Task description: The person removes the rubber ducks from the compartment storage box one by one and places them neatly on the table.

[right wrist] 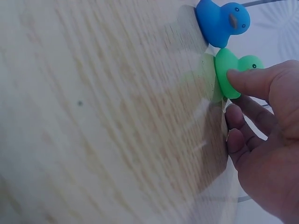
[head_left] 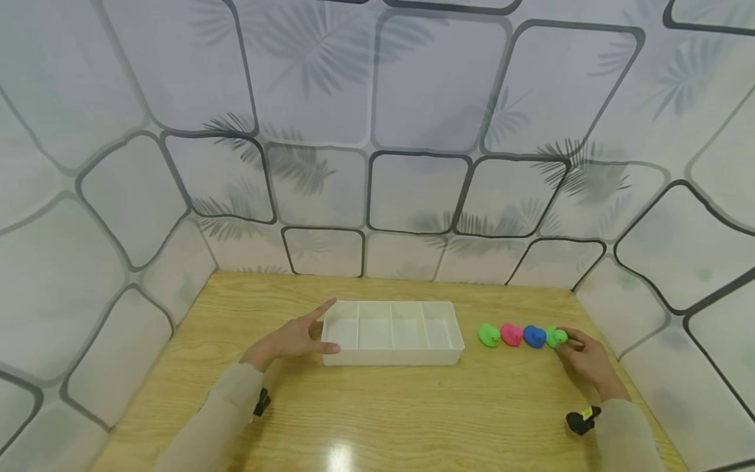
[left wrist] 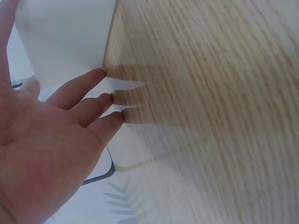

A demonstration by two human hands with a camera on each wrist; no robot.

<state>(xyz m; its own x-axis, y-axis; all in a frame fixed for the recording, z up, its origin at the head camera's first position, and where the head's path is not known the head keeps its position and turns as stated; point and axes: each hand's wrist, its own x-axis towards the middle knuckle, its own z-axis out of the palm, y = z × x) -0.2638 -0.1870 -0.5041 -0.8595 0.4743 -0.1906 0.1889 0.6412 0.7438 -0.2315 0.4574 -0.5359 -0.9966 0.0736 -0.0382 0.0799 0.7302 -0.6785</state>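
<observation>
A white tray (head_left: 392,357) with several compartments lies on the wooden table. My left hand (head_left: 295,336) is at its left end, thumb at the near corner and index finger along the far one. From the left wrist, the other fingers of that hand (left wrist: 91,109) show spread, tips low beside the tray's white wall (left wrist: 67,37). At the right, my right hand (head_left: 586,359) pinches a green rubber duck (head_left: 554,337), the rightmost of a row. The right wrist view has the thumb on the duck's side (right wrist: 226,86), close to a blue duck (right wrist: 212,21).
To the left of the held duck, the blue duck (head_left: 534,336), a pink duck (head_left: 510,334) and another green duck (head_left: 488,335) stand in line, right of the tray. Patterned white walls (head_left: 318,190) enclose the wooden table (head_left: 377,413) at the back and sides.
</observation>
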